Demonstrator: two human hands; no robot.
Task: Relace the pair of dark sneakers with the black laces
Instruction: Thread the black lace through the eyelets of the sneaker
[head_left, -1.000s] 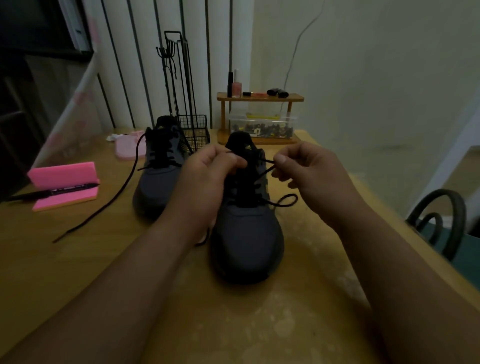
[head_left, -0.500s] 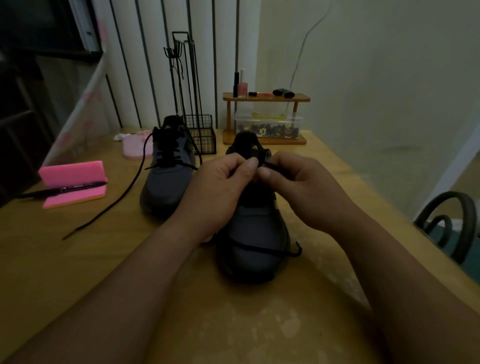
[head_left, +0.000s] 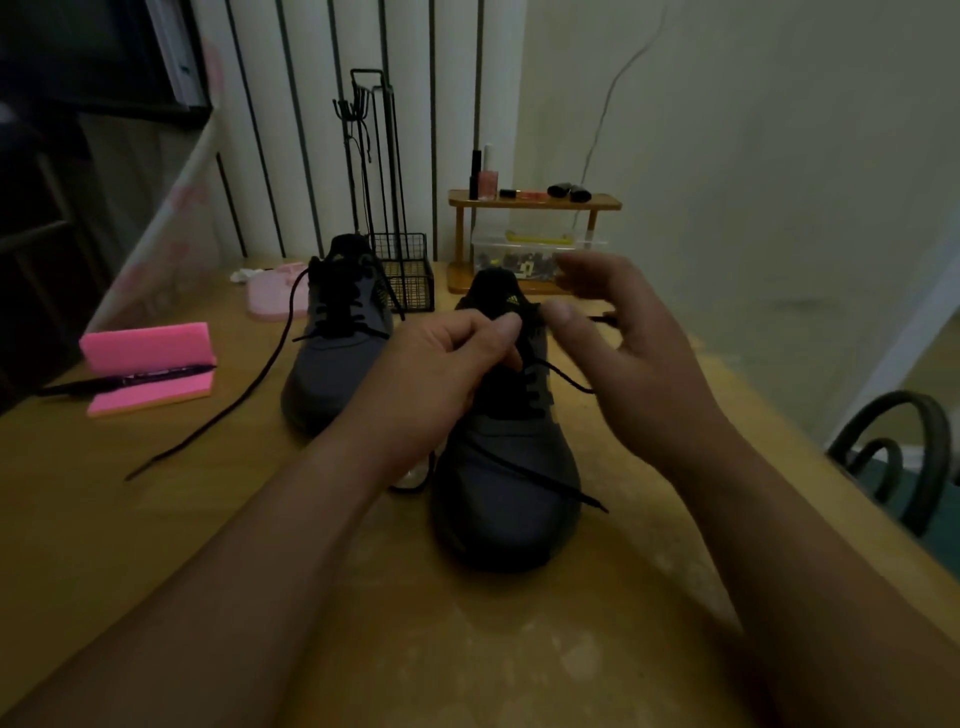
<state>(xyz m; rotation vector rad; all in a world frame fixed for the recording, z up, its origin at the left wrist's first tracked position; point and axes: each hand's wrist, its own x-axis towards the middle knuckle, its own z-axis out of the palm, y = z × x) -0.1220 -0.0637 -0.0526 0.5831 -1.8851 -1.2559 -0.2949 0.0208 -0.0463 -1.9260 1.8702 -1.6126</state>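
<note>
Right hand is backing off now, fingers spreading loose. Left hand is pinching the lace on the sneaker.

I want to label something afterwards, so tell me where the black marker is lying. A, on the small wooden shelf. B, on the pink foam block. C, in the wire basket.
B: the black marker lies across the lower part of the pink foam block at the left of the table.

Single head view, looking forward-down, close over table.
</note>
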